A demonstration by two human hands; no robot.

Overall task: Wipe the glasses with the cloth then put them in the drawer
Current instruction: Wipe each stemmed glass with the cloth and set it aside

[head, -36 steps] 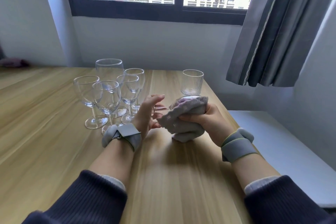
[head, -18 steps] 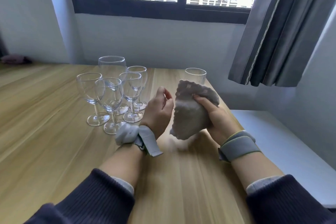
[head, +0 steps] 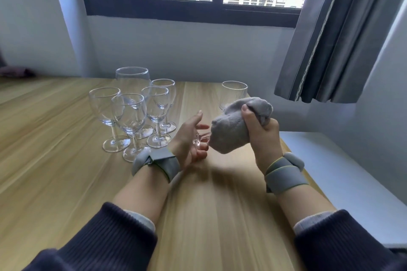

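Spreading across most of the view, a light wooden bench [head: 66,171] runs back to a pale wall under a dark-framed window [head: 193,10], with a grey curtain [head: 337,35] hanging at the right and a white ledge [head: 343,174] beside the bench's right edge. Two forearms in dark navy sleeves reach forward, each wrist wrapped in a grey band.

Standing upright on the bench to the left of the hands is a cluster of five clear stemmed glasses [head: 130,114], the tallest at the back, their feet close together. A ribbed tumbler [head: 234,92] stands apart at the far right of the bench, partly hidden behind the cloth.

The right hand [head: 262,132] is raised above the bench, its fingers [head: 247,116] curled tightly around a bunched grey cloth [head: 233,130]. The cloth wraps the bowl of a held wine glass [head: 201,137], which lies roughly sideways between the two hands; only its stem and foot show, so the bowl itself cannot be seen. The left hand [head: 190,141] is palm-up and turned toward the right, its lower fingers curled under the glass's foot and stem, holding it, while the thumb and upper fingers stretch out looser toward the cloth. The held glass is in the air above the bench, just right of the standing cluster and not touching it.
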